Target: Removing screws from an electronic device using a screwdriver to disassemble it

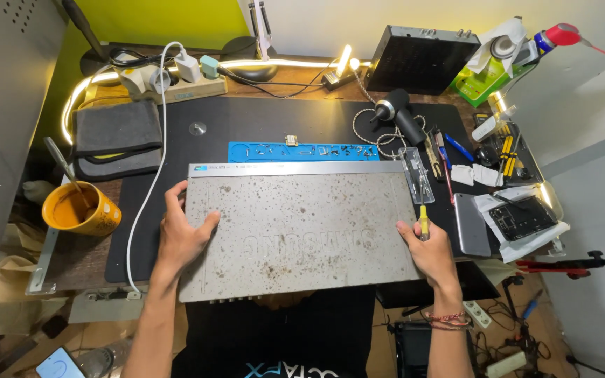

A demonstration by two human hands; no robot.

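Left hand (pixel 180 234) lay open, flat on left edge of speckled grey metal case (pixel 295 227), mid-table (pixel 239 122). Right hand (pixel 430 250) closed around yellow-handled screwdriver (pixel 423 213) at case's right edge. Orange mug (pixel 82 208) far left.

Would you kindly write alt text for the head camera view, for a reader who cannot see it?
Seen from above, a person's left hand and right hand rest on the two ends of a flat, speckled grey metal device case on a black desk mat. The right hand also holds a yellow-handled screwdriver. A blue screw tray lies behind the case and an orange mug stands to the left.
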